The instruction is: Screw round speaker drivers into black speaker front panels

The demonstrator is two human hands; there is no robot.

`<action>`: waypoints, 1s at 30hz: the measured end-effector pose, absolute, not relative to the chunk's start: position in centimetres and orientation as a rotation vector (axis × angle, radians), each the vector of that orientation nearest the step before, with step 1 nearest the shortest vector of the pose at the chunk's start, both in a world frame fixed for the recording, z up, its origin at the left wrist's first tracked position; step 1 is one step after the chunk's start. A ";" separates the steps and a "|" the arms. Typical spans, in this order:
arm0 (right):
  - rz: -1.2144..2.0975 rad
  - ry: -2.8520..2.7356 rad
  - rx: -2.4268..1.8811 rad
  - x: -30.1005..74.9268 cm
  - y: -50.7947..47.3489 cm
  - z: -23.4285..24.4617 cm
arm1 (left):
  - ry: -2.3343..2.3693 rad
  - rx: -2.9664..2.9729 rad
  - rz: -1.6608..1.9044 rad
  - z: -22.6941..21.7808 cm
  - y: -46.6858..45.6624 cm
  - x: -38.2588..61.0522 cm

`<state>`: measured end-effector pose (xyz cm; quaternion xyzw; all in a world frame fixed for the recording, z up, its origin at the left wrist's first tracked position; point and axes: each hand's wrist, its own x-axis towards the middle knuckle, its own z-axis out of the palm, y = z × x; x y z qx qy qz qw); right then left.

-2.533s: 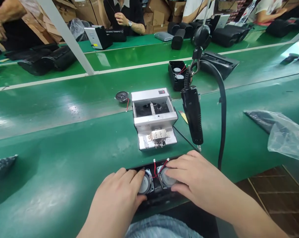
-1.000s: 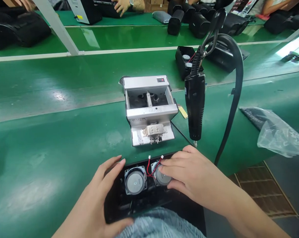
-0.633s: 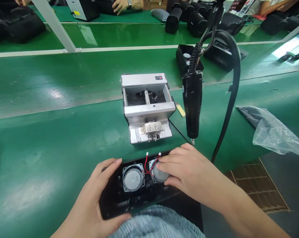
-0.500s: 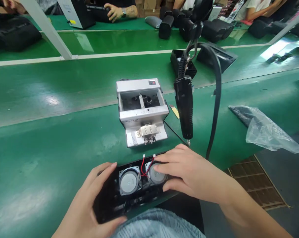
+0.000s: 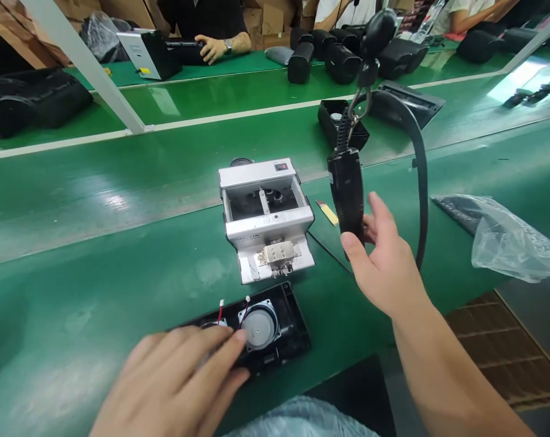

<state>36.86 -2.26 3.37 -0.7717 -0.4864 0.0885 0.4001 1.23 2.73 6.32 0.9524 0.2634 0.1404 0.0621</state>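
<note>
A black speaker housing [image 5: 289,335] lies at the near edge of the green bench, with a round silver speaker driver [image 5: 258,326] and red-and-white leads showing. My left hand [image 5: 175,382] lies flat over the housing's left part, fingers stretched out, hiding the second driver. My right hand [image 5: 384,261] is raised at the lower end of the hanging black electric screwdriver [image 5: 346,193], thumb and fingers curling round its barrel. Behind the housing stands the silver screw feeder [image 5: 266,212].
A green conveyor belt [image 5: 120,176] runs behind the bench, carrying another open black housing [image 5: 334,118] and a flat black panel [image 5: 407,103]. A crumpled clear plastic bag [image 5: 512,243] lies at the right. Other people's hands and black speaker parts sit at the far side.
My right hand left the right speaker driver and rose to the hanging screwdriver. My left hand slid from the housing's left edge onto its top. The housing now sits further left and lower in view.
</note>
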 end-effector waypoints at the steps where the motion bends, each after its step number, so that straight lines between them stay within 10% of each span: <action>1: 0.300 -1.228 -1.963 37.5 -1.9 3.4 | 0.727 2.927 0.365 6.4 2.7 2.6; 30: 0.888 -0.934 -1.223 37.6 -6.0 5.4 | 0.626 2.920 0.350 5.3 5.4 5.9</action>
